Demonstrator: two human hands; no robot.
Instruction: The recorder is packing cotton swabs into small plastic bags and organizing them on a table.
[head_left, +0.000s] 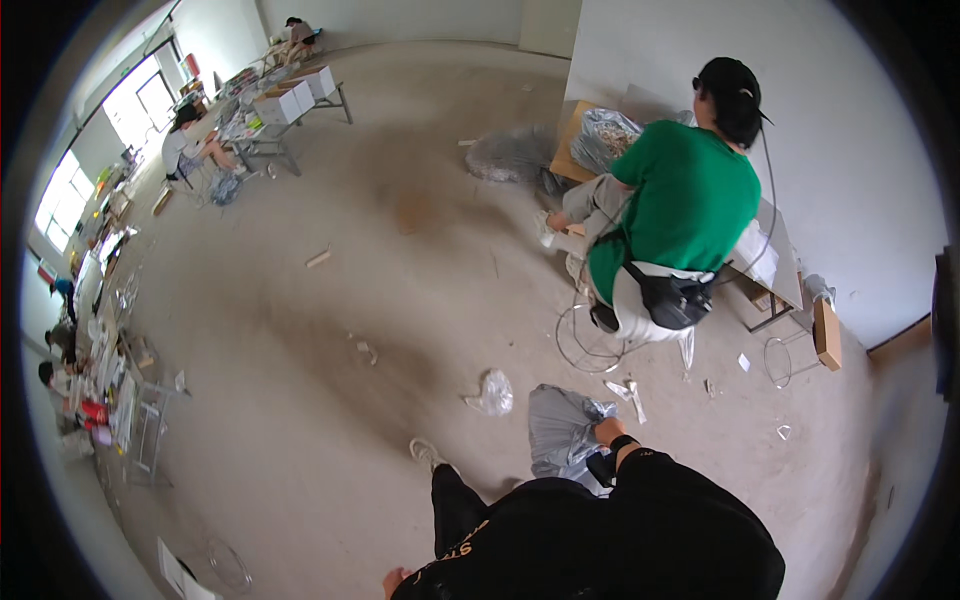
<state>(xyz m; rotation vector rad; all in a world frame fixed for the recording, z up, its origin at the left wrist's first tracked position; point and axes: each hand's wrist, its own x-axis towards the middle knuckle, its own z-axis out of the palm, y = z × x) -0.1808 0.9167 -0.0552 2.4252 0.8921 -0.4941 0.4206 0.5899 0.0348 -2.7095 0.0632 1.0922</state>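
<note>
In front of my body hangs a grey plastic bag (562, 430), its top bunched up in my right hand (609, 431). The fingers of that hand are closed round the gathered plastic, and a dark band circles the wrist. What the bag contains is hidden. Part of a small black thing (601, 468) shows just below the right wrist. My left hand (397, 580) hangs low at the bottom edge, apart from the bag. Only a bit of it shows, so its fingers cannot be made out.
A person in a green shirt (690, 200) sits ahead to the right, facing a table (571, 142) with a bag of small items. A clear plastic bag (493, 392) and scraps (632, 397) lie on the floor. Cluttered worktables (130, 400) with people line the left side.
</note>
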